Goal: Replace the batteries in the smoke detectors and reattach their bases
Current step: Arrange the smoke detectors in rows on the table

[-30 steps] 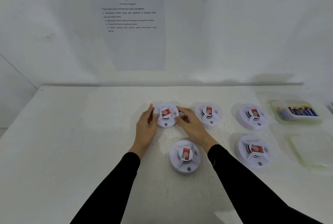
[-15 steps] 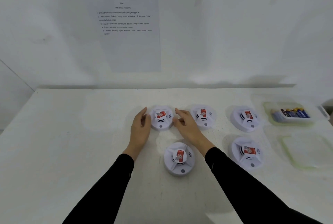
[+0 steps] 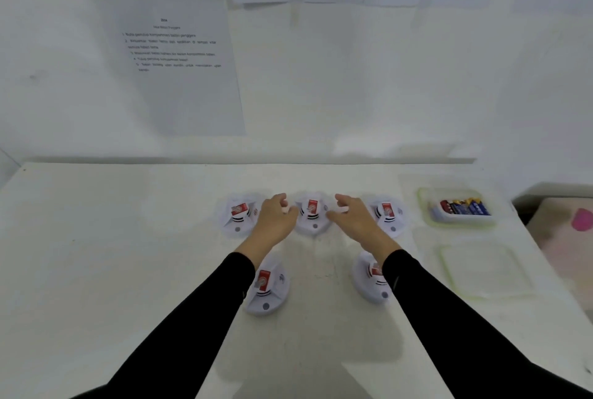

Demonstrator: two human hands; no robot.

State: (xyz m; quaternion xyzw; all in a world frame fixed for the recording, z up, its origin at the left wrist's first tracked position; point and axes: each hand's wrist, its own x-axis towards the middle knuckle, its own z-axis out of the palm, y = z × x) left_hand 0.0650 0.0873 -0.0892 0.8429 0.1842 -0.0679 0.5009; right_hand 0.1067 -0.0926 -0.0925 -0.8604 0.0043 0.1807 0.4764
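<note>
Several round white smoke detectors with red labels lie on the white table (image 3: 128,254). Three form a back row: the left detector (image 3: 239,215), the middle detector (image 3: 313,214) and the right detector (image 3: 388,214). Two sit nearer me: the front left detector (image 3: 268,289) and the front right detector (image 3: 369,280), partly hidden by my right sleeve. My left hand (image 3: 276,220) and my right hand (image 3: 356,220) flank the middle detector with fingers spread, close to its sides. The image is blurred, so contact is unclear.
A clear container holding batteries (image 3: 462,207) stands at the back right. In front of it lies an empty clear tray (image 3: 484,270). The table's right edge runs near these. Printed sheets hang on the wall (image 3: 179,68) behind the table.
Both hands have left the back left detector and moved right to either side of the middle one. The view has shifted upward and to the right.
</note>
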